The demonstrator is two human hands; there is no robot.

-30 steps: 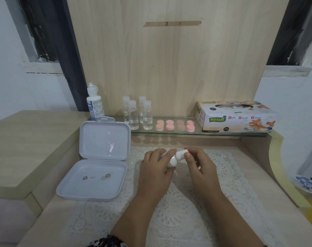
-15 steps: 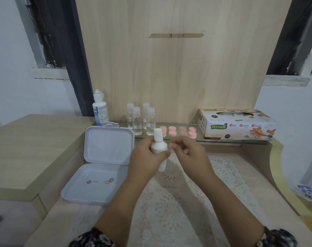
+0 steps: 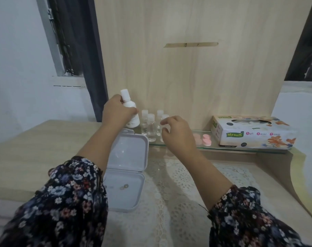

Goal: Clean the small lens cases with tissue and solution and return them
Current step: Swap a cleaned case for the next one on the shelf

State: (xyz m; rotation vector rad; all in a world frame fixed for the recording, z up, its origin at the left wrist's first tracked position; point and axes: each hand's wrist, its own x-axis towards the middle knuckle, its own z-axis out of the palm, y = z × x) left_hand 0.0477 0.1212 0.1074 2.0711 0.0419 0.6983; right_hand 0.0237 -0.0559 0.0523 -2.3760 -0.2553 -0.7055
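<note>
The person's left hand (image 3: 118,111) is gripping a white plastic solution bottle (image 3: 129,107) with a capped nozzle, fingers and thumb curled round its body, holding it upright and a little tilted above the left end of the glass shelf (image 3: 240,148). Whether the bottle's base is touching the shelf I cannot tell, since the hand and the open case lid are hiding it.

The right hand (image 3: 176,132) is hanging in the air just in front of the four small clear plastic bottles (image 3: 151,127), its fingers loosely curled and holding nothing that I can see. These little bottles are standing in a cluster on the shelf, just right of the white bottle.

The small pink round lens cases (image 3: 204,139) are sitting on the glass shelf between the right hand and the patterned cardboard tissue box (image 3: 251,132), with some of them hidden behind the wrist. The tissue box is lying at the right end of the shelf.

Below the left forearm, a pale lilac hinged plastic box (image 3: 128,175) is lying open on the white lace mat (image 3: 178,202), its lid leaning back toward the shelf. Two small ring-like items (image 3: 124,186) are resting in its tray. Both arms are wearing dark floral sleeves (image 3: 66,202).
</note>
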